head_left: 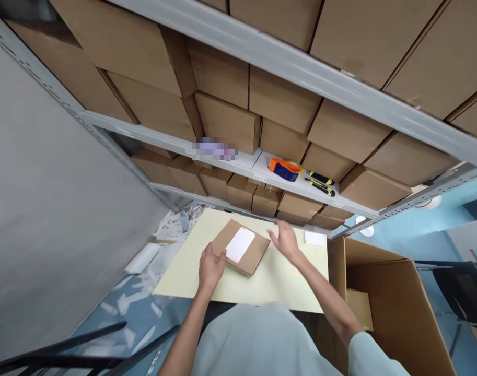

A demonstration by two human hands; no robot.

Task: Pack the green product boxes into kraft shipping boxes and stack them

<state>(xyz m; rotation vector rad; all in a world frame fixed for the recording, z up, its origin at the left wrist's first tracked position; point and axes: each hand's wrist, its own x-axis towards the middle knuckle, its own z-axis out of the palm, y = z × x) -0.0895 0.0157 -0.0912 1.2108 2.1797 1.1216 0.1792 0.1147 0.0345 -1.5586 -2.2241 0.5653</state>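
Observation:
A flat brown cardboard package [257,253] with a white label [240,244] on its top lies at an angle on the pale yellow tabletop [289,284]. My left hand [211,266] rests at the package's near left edge, its fingers apart and the thumb by the label. To the right of the package, my right hand [285,239] is held over the table with thumb and fingers spread, holding nothing. A small stack of white labels or paper [315,238] sits at the table's back right corner.
Shelves [257,176] full of cardboard boxes rise behind the table. An orange and blue tape dispenser [285,169] and yellow-black cutters [320,185] lie on one shelf. At the right is a large open carton [395,308]; paper scraps [175,224] litter the left floor.

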